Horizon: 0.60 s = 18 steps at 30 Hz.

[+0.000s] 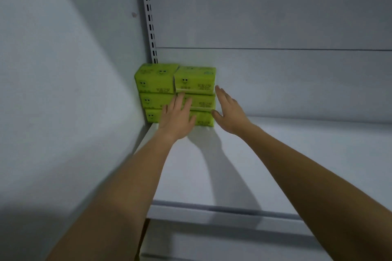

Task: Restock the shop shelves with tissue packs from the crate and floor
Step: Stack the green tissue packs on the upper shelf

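Behind left hand [177, 116], lower tissue packs [203, 103] partly hidden

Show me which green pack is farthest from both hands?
The top-left pack, tucked against the side wall; left hand presses lower packs, right hand flanks the right column.

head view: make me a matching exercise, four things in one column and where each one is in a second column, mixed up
1 left hand
2 right hand
3 slotted upright
4 shelf

a beneath the green tissue stack
b at the stack's right side, fingers straight
c flat on the stack's front
d rising above the stack in the corner

Pairs: 1-c, 2-b, 3-d, 4-a
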### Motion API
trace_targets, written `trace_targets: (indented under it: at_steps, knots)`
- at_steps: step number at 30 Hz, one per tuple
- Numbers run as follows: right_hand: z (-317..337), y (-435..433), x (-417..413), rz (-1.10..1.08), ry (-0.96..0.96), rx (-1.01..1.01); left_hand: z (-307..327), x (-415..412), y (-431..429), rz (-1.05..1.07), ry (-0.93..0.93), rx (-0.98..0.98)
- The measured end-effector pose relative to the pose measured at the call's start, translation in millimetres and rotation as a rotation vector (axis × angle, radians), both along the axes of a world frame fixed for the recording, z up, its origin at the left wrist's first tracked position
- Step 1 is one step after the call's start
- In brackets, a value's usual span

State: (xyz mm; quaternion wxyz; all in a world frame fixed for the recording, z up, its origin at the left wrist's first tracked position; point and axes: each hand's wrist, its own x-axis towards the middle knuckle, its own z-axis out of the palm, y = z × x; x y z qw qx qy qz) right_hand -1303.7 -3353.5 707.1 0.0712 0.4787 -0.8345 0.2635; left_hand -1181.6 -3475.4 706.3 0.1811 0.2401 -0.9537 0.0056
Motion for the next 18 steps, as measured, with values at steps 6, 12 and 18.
trace_targets:
  at_steps: [6,12,18]
  knots:
    - [-17.0,47.2,53.1,0.070,0.073,0.130,-23.0,64.0,44.0,-0.038,-0.049,0.110]
    - [-37.8,87.3,125.5,0.274,0.087,0.111,-65.6,150.7,107.7,0.014,0.021,0.135]
    - [-68.7,117.9,188.4,0.452,0.085,0.084,-111.6,219.6,158.4,0.163,0.089,0.120]
